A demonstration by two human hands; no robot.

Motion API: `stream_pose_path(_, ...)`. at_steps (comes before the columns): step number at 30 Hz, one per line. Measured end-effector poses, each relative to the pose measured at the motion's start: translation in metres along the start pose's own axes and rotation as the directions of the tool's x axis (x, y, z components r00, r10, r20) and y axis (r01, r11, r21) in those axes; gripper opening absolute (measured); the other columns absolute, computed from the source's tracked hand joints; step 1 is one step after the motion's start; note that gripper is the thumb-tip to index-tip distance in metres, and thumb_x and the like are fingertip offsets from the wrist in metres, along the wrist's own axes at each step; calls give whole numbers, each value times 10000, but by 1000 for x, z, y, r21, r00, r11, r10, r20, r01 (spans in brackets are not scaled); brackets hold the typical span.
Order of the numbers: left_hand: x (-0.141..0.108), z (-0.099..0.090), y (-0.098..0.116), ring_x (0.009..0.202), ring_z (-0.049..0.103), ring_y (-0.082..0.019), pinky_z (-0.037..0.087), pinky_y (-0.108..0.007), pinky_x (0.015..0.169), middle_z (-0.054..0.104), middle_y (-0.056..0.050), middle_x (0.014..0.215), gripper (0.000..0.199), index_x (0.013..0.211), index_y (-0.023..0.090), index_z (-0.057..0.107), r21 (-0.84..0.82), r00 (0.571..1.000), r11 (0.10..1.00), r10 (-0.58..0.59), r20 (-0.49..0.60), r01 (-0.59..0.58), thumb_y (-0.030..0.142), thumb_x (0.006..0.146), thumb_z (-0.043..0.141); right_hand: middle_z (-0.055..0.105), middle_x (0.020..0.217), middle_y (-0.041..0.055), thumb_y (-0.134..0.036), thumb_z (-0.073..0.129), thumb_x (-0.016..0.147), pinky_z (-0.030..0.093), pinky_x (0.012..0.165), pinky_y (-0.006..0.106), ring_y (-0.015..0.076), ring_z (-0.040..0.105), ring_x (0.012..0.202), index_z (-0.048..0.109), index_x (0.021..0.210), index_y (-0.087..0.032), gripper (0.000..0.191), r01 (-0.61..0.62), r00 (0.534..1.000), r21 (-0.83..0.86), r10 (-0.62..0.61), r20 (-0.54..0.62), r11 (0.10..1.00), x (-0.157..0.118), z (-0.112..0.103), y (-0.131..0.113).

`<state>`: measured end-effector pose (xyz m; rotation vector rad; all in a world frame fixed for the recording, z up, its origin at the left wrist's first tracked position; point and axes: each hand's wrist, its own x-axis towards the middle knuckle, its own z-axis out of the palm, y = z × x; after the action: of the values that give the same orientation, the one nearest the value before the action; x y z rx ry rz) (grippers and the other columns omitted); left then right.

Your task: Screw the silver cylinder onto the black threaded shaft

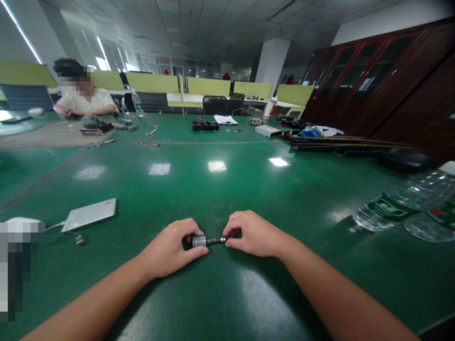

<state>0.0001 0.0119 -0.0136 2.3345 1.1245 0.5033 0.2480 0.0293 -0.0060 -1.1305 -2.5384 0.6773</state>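
Observation:
Just above the green tabletop, or resting on it, lies a small metal piece in line between my two hands. Its thick end is a silver cylinder (199,241), pinched by the thumb and fingers of my left hand (174,248). From it a thin dark shaft (213,241) runs to the right, with shiny bands near its tip. My right hand (250,234) pinches that far end, and its fingertips cover part of it. Whether shaft and cylinder are one piece, I cannot tell.
A white power bank (90,215) with a cable lies to the left. Water bottles (391,208) stand at the right edge. Farther back are a black tray (205,125), papers (225,120) and dark long parts (330,143). Another person (85,97) sits at the far left.

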Motion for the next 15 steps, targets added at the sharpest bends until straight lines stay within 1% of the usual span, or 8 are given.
stream_pose_path(2, 1, 0, 0, 742, 575, -176, 418, -271, 675, 614, -9, 806, 185, 882, 188, 639, -2, 1000, 1000, 1, -1, -1, 367, 853, 680, 691, 803, 16, -189, 743, 762, 433, 716, 259, 150, 607, 779, 756, 885, -195, 124, 16, 999, 23, -15, -37, 1000, 2, 8, -4)
stream_pose_path(4, 1, 1, 0, 743, 576, -176, 418, -270, 673, 617, -8, 811, 180, 890, 191, 641, -4, 1000, 1000, 4, -5, -4, 358, 841, 689, 695, 830, 14, -163, 732, 759, 446, 729, 255, 143, 609, 773, 742, 971, -197, 215, 18, 996, 69, -12, -92, 997, 5, 18, -8)
stream_pose_path(7, 1, 3, -1, 745, 577, -175, 422, -265, 664, 622, -7, 821, 181, 901, 196, 634, -11, 1000, 1000, 7, -19, -7, 343, 817, 699, 700, 837, 19, -150, 717, 770, 448, 739, 257, 148, 609, 792, 738, 985, -199, 222, 48, 992, 86, -37, -122, 995, 9, 29, -12)
stream_pose_path(10, 2, 4, -2, 741, 577, -175, 423, -265, 660, 619, -3, 815, 176, 897, 197, 625, -16, 1000, 1000, -3, -20, 3, 330, 808, 699, 710, 837, 27, -169, 721, 782, 445, 751, 269, 156, 609, 799, 745, 959, -193, 180, 51, 991, 69, -42, -127, 996, 10, 32, -12)
stream_pose_path(15, 3, 5, -3, 756, 577, -181, 422, -275, 676, 616, -8, 830, 187, 919, 194, 624, -6, 1000, 1000, -21, 2, 21, 328, 812, 698, 724, 834, 22, -175, 711, 794, 433, 789, 293, 167, 610, 822, 744, 949, -197, 161, 75, 990, 42, -69, -123, 996, 10, 31, -9)
